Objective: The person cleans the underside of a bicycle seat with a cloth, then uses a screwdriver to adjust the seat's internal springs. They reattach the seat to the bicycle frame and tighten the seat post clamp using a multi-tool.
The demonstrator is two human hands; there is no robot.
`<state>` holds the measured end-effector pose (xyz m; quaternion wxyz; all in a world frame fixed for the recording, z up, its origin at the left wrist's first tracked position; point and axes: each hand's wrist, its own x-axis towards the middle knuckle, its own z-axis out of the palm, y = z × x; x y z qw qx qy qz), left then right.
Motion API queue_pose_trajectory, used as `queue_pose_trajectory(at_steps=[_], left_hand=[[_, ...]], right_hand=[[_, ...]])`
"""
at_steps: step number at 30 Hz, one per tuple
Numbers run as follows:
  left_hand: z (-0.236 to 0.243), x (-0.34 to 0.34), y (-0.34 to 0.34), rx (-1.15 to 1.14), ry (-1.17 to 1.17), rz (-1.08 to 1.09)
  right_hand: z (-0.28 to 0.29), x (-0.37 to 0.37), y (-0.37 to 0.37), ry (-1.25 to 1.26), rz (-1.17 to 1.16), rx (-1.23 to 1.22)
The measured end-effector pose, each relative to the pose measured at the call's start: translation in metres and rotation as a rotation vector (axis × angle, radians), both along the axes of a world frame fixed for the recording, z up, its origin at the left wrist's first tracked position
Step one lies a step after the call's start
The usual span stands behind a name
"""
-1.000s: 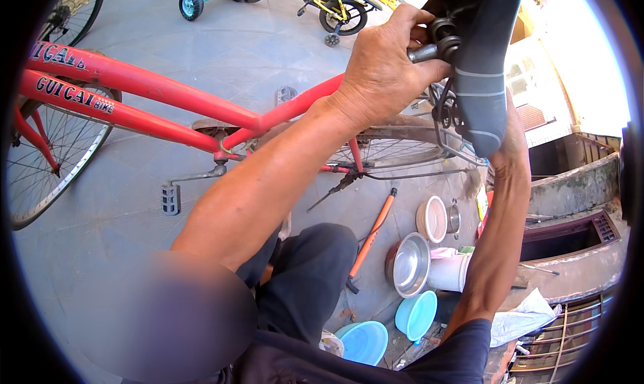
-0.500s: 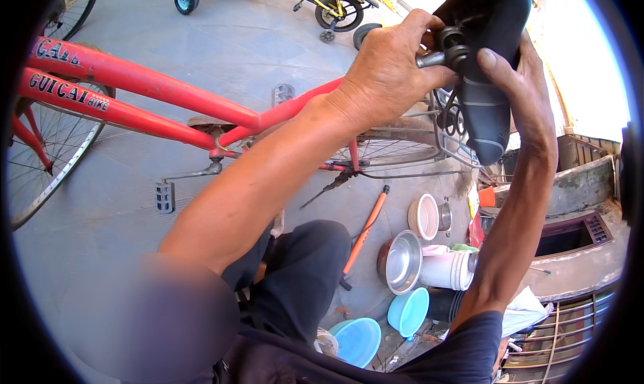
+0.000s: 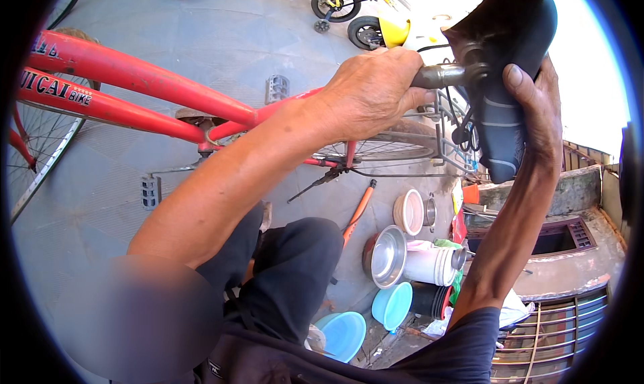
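From my remote feed, I find the black-and-grey bicycle saddle (image 3: 500, 109) at the upper right, near the rear of the red bicycle frame (image 3: 154, 80). My left hand (image 3: 372, 88) has its fingers curled round the silver seatpost (image 3: 446, 76); my right hand (image 3: 542, 112) clasps the saddle, thumb on the near face, its other fingers mostly hidden behind. Saddle and post look already joined. My left hand covers the post's other end, so I can't tell whether it sits in the frame or how much is left.
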<state>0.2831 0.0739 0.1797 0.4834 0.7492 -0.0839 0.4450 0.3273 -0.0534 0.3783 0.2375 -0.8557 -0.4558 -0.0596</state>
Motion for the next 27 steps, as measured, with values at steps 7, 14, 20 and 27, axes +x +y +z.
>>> queue_pose_trajectory(at_steps=[7, 14, 20, 27], left_hand=[[0.003, -0.004, 0.002, 0.021, 0.04, -0.031], [0.004, -0.001, 0.005, 0.047, 0.017, -0.033], [0.003, -0.003, 0.007, 0.049, 0.051, -0.087], [0.005, -0.004, 0.01, 0.042, 0.048, -0.063]], right_hand=[[-0.008, -0.001, 0.006, 0.083, 0.027, 0.083], [-0.012, -0.005, 0.01, -0.081, 0.046, 0.024], [-0.008, 0.002, 0.006, -0.049, 0.002, -0.057], [-0.012, -0.005, 0.017, -0.066, 0.026, -0.108]])
